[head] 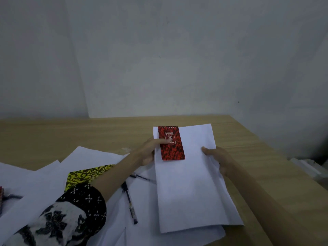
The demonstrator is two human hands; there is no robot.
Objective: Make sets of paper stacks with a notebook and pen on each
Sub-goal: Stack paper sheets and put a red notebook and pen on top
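Note:
A stack of white paper [191, 183] is held between both hands over the wooden table [257, 139]. A small red-and-black spiral notebook [171, 146] lies on the stack's top left corner. My left hand [150, 151] grips the stack's left edge, its thumb pressing on the notebook. My right hand [218, 160] grips the right edge of the stack, thumb on top. Two dark pens [129, 201] lie on loose sheets below my left forearm.
Loose white sheets [53, 183] spread over the left of the table. A yellow-and-black notebook [83, 176] lies on them, partly under my left arm. Another red notebook's edge [1, 194] shows at the far left. A grey wall stands behind the table.

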